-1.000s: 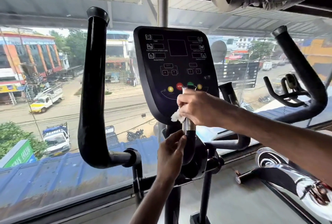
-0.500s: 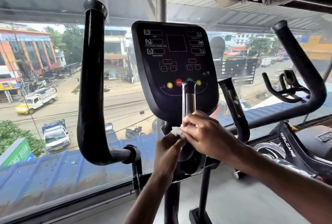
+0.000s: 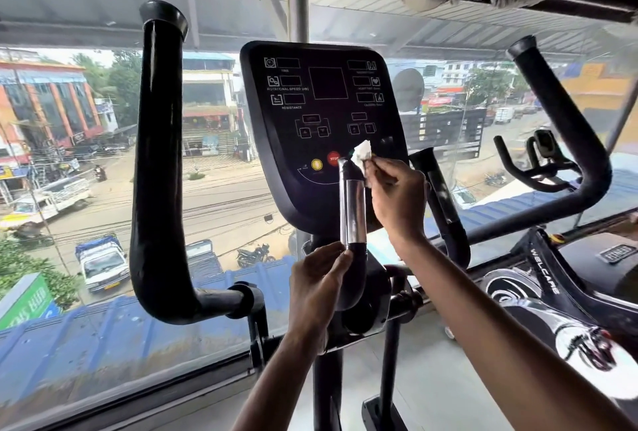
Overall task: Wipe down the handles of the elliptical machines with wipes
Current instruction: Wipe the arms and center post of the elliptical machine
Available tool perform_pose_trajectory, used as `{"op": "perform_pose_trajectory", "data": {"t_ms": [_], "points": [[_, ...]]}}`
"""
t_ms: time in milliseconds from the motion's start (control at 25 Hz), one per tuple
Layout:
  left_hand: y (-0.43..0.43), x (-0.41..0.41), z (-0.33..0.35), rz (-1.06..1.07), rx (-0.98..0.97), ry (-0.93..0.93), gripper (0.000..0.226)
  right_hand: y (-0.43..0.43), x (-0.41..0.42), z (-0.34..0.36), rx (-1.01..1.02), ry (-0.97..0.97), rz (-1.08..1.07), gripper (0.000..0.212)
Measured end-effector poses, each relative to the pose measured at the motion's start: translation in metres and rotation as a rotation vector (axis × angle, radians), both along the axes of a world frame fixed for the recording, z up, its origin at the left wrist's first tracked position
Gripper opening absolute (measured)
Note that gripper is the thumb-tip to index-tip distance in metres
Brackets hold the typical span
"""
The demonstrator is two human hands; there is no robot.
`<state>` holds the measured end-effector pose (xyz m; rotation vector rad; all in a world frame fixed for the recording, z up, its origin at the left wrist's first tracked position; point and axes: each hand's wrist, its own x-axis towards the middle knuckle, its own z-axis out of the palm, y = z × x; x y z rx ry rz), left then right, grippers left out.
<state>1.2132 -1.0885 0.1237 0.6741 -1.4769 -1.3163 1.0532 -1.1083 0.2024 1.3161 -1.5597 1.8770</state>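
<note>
While left hand (image 3: 316,278) still grips the handle (image 3: 353,209), right hand (image 3: 397,195), seemingly pinching the wipe (image 3: 360,154), has risen.

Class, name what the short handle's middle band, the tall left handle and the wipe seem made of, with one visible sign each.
Short handle: middle band looks like polished metal, mirror-bright with reflections. Tall left handle: probably black rubber or foam coating, soft uneven sheen. Wipe: thin white paper or nonwoven, crumpled.

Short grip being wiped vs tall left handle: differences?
Tall handle is all black, rising above the console; short grip has a chrome sleeve, ending at its buttons. Short grip has left hand at its base, right hand's wipe at its tip; tall handle is untouched. Both upright.
</note>
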Motion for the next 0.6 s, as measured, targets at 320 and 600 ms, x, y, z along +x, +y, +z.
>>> {"op": "perform_pose_trajectory", "data": {"t_ms": [320, 600], "points": [[-0.003, 0.001, -0.005, -0.061, -0.103, -0.002, 0.021, 0.061, 0.034, -0.074, 0.024, 0.21, -0.046, 0.011], [-0.002, 0.002, -0.003, -0.031, -0.135, -0.064, 0.034, 0.03, 0.027, -0.029, 0.03, 0.283, -0.035, 0.01]]}}
